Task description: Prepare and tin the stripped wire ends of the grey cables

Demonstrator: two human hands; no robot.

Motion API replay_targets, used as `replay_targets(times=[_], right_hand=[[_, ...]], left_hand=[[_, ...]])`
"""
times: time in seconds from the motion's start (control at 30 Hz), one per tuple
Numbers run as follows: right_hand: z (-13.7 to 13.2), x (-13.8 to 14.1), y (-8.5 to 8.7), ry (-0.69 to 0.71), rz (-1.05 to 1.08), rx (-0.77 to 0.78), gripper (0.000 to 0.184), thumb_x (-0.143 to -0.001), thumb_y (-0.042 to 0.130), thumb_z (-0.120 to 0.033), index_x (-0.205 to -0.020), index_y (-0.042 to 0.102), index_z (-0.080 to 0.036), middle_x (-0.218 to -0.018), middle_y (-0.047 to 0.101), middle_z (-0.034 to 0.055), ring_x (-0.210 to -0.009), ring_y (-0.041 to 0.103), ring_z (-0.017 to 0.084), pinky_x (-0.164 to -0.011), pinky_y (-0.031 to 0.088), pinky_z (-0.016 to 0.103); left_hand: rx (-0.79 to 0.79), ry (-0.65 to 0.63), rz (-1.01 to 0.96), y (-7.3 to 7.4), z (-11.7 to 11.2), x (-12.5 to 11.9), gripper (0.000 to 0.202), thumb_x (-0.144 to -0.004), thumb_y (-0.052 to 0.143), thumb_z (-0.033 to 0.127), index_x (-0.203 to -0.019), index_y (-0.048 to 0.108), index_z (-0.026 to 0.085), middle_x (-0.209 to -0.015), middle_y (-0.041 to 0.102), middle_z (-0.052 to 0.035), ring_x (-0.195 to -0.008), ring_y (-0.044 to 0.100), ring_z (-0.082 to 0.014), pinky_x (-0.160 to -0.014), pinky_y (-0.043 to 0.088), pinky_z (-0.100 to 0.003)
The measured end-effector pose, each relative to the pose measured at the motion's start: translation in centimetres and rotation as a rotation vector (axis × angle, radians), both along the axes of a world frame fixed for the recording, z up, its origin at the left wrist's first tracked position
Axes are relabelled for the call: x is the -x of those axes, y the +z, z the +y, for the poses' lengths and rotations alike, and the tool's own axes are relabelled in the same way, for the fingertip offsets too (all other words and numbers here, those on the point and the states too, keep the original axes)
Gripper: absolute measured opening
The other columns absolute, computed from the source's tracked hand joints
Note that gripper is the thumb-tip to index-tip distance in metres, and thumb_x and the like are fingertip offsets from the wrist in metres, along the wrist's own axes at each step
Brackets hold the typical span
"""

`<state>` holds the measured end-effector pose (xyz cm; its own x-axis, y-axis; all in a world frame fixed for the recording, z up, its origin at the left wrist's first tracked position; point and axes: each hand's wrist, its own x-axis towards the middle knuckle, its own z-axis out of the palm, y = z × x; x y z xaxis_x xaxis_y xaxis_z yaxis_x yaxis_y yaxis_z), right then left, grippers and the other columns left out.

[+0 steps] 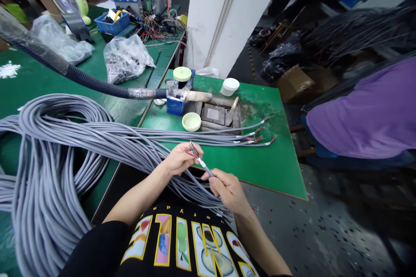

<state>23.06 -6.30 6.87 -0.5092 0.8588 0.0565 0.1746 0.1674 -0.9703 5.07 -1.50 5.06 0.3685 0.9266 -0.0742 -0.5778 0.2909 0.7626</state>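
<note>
In front of my chest I hold the end of a grey cable (206,168). My right hand (227,187) is closed round its grey jacket, just below a white band. The thin coloured wires (192,151) fan out from the cable's tip, and my left hand (182,158) pinches at them with thumb and fingers. Several more grey cables (208,137) lie across the green board just beyond my hands, their stripped coloured ends (258,138) pointing right. A large coiled bundle of grey cable (61,117) rests at the left.
Beyond the cables is a square metal solder pot (213,114) with a scraper (231,111) leaning on it. A pale bowl (191,121), a white tub (229,87) and a ribbed hose (107,89) are close by. At right sits a person in purple (367,108).
</note>
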Motion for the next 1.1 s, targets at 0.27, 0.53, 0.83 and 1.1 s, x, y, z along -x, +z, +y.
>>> replay_targets(times=[0.27, 0.53, 0.83, 1.1], right_hand=[[0.2, 0.3, 0.6, 0.029, -0.004, 0.043, 0.035, -0.095, 0.040, -0.040, -0.085, 0.063, -0.016, -0.045, 0.042, -0.0056, -0.040, 0.037, 0.010, -0.043, 0.031, 0.023], [0.9, 0.0, 1.1, 0.010, -0.091, 0.059, 0.033, -0.095, 0.040, -0.038, -0.095, 0.064, -0.016, -0.055, 0.054, -0.0021, -0.044, 0.044, 0.011, -0.046, 0.038, 0.023], [1.6, 1.2, 0.7, -0.318, -0.338, -0.482, 0.050, -0.088, 0.057, -0.045, -0.131, 0.049, -0.019, -0.104, 0.066, 0.0120, -0.082, 0.067, 0.023, -0.069, 0.055, 0.031], [1.5, 1.8, 0.7, -0.253, -0.377, -0.497, 0.039, -0.091, 0.053, -0.043, -0.124, 0.058, -0.022, -0.088, 0.073, 0.0071, -0.076, 0.070, 0.022, -0.066, 0.056, 0.025]], left_hand=[[-0.112, -0.033, 0.052, -0.6, 0.2, 0.5, 0.048, -0.045, 0.086, 0.054, -0.061, 0.063, 0.014, -0.059, 0.055, -0.0009, -0.055, 0.051, -0.0110, -0.052, 0.039, -0.027], [-0.256, -0.093, 0.043, -0.5, 0.4, 1.1, 0.044, -0.064, 0.077, 0.054, -0.067, 0.059, 0.014, -0.066, 0.054, -0.0005, -0.055, 0.053, -0.0098, -0.054, 0.041, -0.027], [-0.270, -0.125, 0.120, 1.3, -0.4, 0.0, 0.058, -0.057, 0.073, 0.067, -0.075, 0.058, 0.013, -0.072, 0.056, -0.0006, -0.061, 0.053, -0.0091, -0.064, 0.046, -0.026], [-0.274, -0.339, 0.146, 1.1, -0.2, 2.0, 0.063, -0.046, 0.077, 0.066, -0.077, 0.060, 0.013, -0.070, 0.059, -0.0005, -0.064, 0.057, -0.0126, -0.071, 0.049, -0.029]])
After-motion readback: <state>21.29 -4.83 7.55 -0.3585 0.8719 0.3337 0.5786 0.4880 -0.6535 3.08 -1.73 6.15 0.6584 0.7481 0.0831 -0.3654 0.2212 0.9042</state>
